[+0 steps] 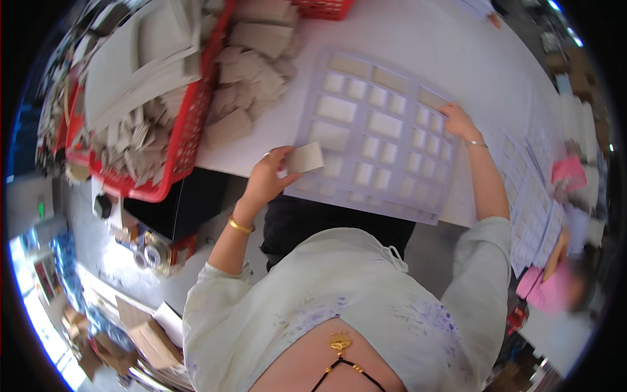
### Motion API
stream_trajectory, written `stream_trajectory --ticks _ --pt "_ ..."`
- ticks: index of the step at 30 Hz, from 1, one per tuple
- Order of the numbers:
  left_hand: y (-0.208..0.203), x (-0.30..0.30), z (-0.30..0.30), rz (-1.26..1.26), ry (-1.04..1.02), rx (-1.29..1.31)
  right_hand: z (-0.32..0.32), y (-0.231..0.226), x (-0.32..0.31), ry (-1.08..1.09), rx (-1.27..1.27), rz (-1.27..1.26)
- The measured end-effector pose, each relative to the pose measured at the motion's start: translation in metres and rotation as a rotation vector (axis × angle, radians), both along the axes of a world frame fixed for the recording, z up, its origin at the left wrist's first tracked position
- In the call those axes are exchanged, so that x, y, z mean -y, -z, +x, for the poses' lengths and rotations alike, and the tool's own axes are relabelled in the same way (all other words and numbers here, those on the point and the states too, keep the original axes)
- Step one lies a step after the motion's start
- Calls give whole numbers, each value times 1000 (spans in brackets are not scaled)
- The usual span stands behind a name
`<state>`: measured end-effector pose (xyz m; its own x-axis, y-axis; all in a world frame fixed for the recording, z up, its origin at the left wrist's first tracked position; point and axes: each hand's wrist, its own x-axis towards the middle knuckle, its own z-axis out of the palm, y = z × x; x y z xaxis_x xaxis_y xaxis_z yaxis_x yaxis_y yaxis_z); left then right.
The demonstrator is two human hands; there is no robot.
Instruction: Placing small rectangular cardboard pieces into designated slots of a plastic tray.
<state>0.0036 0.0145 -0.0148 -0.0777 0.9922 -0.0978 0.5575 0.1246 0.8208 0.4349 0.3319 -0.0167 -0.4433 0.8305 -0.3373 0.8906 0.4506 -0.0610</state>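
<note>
Between the thumb and fingers of my left hand (264, 178) is a small cream cardboard piece (305, 157), held over the left edge of a pale lilac sheet. This sheet (362, 140) has rectangular cut-out windows in several sizes and lies on the white table, its near edge reaching the table's front. Grey-beige pieces (390, 78) fill some windows along its far side. My right hand (459, 122) touches the sheet's right edge, fingers bent against it; whether it grips the edge is hard to make out.
A red plastic basket (185, 140) heaped with cardboard scraps stands at the left. Beside it, loose cardboard pieces (251, 78) are piled on the table (418, 32). More windowed sheets (522, 196) lie at the right, near a person in pink (545, 287). Another red basket (323, 8) is at the far edge.
</note>
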Motion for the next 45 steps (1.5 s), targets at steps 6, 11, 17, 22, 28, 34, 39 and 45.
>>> stream_trajectory --ticks 6,11,17,22,28,34,39,45 --pt "1 6 0 79 -71 51 -180 -37 42 -333 -516 426" --pt "4 21 -11 102 -145 47 -346 -19 120 -691 -656 267" --pt "1 50 -33 42 -231 -19 -422 -6 163 -776 -417 240" --pt "6 61 -44 80 -263 -41 -425 1 166 -680 -440 192" --pt "1 33 -36 102 -184 -46 -415 3 161 -604 -661 118" --pt "-9 -2 -17 203 -53 -194 -335 -7 115 -373 -916 63" --pt "-17 -38 -4 216 106 -379 -251 -33 82 -29 -897 -84" --pt "-18 -81 2 238 285 -326 -196 -19 69 176 -964 -60"
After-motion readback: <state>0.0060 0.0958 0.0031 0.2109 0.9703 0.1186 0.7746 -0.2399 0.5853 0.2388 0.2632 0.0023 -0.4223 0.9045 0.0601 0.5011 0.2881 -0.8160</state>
